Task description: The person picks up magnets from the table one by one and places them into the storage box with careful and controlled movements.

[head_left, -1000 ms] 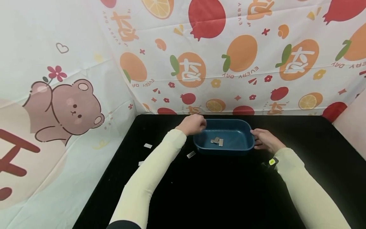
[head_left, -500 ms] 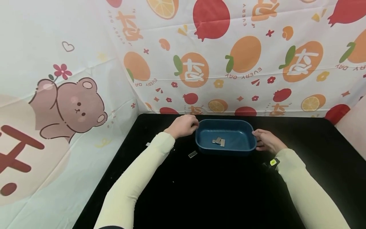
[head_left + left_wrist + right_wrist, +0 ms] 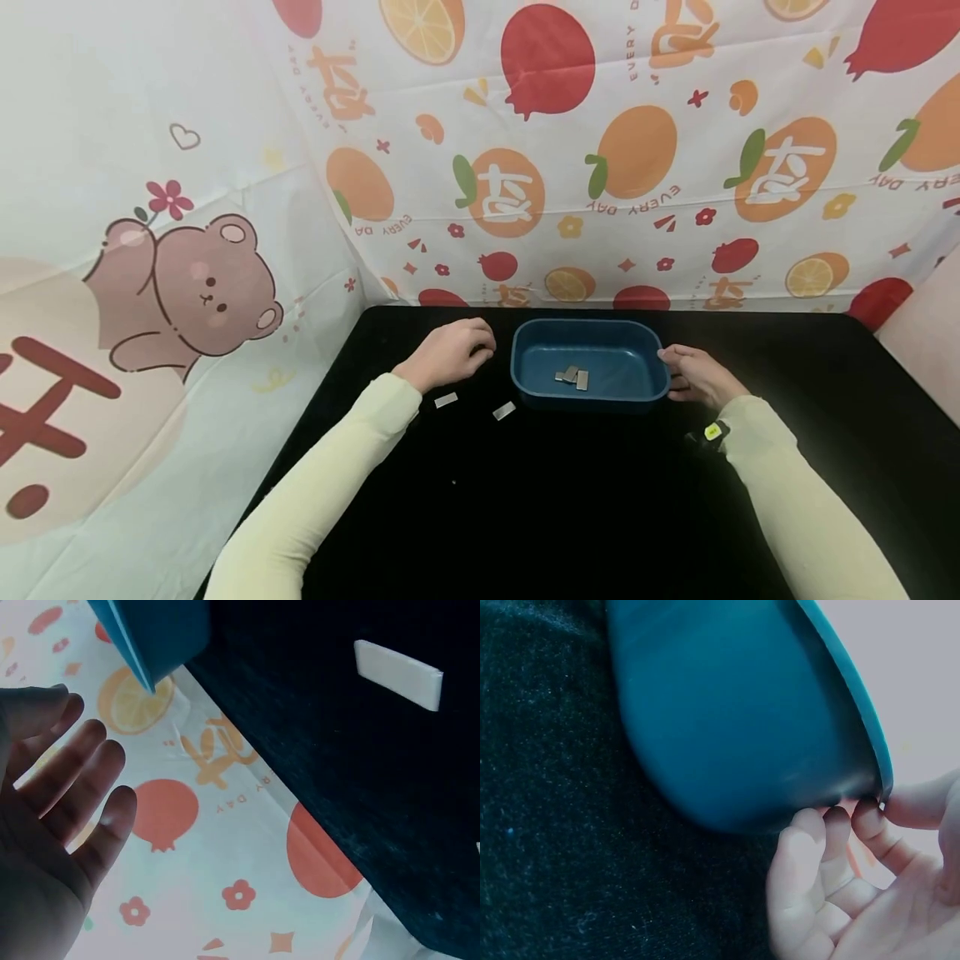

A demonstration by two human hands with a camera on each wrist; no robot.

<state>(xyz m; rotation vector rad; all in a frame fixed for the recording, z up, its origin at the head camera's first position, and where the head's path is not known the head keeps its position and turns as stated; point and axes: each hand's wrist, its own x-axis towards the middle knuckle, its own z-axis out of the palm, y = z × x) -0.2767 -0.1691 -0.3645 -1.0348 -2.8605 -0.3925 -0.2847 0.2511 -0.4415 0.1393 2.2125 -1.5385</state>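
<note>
The left hand (image 3: 453,350) is relaxed and released, fingers loosely bent, above the worktop (image 3: 525,517); its forearm slants up from the lower left of the frame. The right hand (image 3: 701,372), reaching from the lower right, pinches the right-hand rim of the blue bin (image 3: 622,375) between thumb and fingers. The bin sits right of centre, small metallic blocks (image 3: 581,380) inside. Two pale blocks (image 3: 504,411) lie below the left hand.

Your right grip (image 3: 877,892) pinches the rim (image 3: 855,684) of the blue container (image 3: 720,712) between thumb (image 3: 922,804) and a finger (image 3: 885,844), with other fingertips (image 3: 808,825) at the container's wall. A dark, speckled counter (image 3: 562,817) lies beside the container; a pale backdrop (image 3: 922,675) shows beyond its rim.
</note>
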